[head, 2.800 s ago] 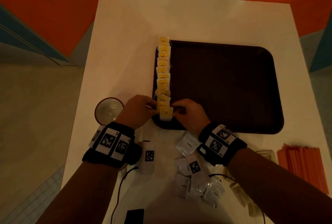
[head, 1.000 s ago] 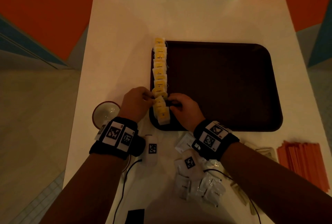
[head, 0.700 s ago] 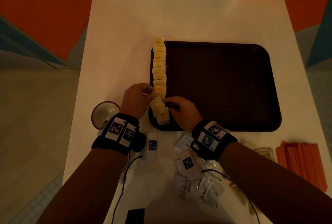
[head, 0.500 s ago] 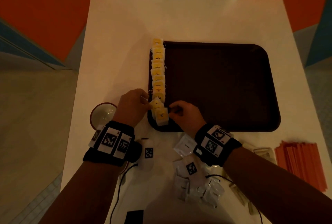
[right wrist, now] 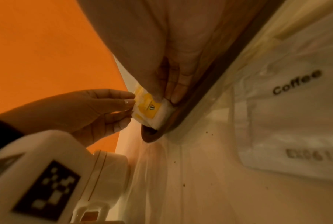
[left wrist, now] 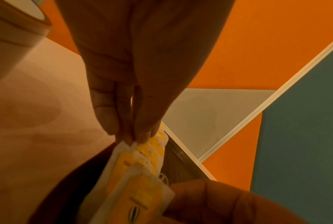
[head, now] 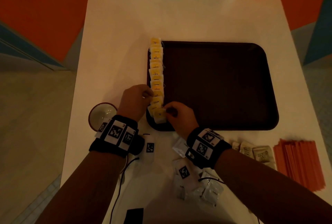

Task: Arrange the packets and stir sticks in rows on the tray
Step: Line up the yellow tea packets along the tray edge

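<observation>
A row of yellow tea packets (head: 156,73) runs along the left edge of the dark brown tray (head: 224,89). My left hand (head: 150,96) pinches the left edge of a packet near the row's near end (left wrist: 142,153). My right hand (head: 166,111) pinches the right edge of the nearest yellow packet (head: 159,115), thumb and fingers around it (right wrist: 152,106) at the tray's near left corner. White coffee packets (head: 195,186) lie in a pile under my right forearm. Orange stir sticks (head: 300,162) lie stacked at the right.
A paper cup (head: 102,115) stands on the white table (head: 116,44) left of my left wrist. Brown sugar packets (head: 255,151) sit between the tray's near edge and the stir sticks. The rest of the tray floor is bare.
Both hands stayed at the near end of the yellow row. The right hand slid back to the nearest packet, and the last few packets now sit straighter in line.
</observation>
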Motion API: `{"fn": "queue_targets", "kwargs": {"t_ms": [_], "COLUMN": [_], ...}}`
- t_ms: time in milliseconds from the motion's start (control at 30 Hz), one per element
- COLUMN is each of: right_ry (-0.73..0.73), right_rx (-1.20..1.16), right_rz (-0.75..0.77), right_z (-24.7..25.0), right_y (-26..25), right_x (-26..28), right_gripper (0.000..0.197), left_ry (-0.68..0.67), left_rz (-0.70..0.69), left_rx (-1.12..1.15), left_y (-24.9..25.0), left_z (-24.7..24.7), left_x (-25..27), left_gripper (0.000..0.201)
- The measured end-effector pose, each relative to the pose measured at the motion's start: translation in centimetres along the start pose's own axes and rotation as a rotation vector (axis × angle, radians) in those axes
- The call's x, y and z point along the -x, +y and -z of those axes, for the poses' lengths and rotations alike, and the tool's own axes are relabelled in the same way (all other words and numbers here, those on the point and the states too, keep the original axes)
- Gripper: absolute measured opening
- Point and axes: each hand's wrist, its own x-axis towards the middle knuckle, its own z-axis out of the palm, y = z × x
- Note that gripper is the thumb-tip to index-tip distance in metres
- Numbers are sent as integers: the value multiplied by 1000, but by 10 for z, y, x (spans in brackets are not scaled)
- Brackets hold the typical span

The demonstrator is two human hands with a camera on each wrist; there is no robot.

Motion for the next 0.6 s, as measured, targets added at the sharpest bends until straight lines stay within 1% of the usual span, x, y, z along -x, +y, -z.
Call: {"fn": "queue_targets", "kwargs": {"t_ms": [167, 267, 433, 600], "right_ry": [-11, -10, -18, -39], "right_rx": [-81, -52, -21, -60], "right_rz": [-68, -72, -78, -117], "right_z": [0, -2, -3, 0], "right_y": [2, 2, 2, -2], "right_x": [-1, 2, 7, 10], "right_gripper": [9, 8, 8, 15], "left_ry": [28, 45, -83, -49], "left_rz": [11, -6, 20, 33], "left_rx": [40, 22, -79, -69], "left_y": [-4, -6, -7, -3], "left_z": [3, 5, 1, -4], "left_x": [6, 13, 21, 16], "left_gripper": [11, 16, 23, 22]}}
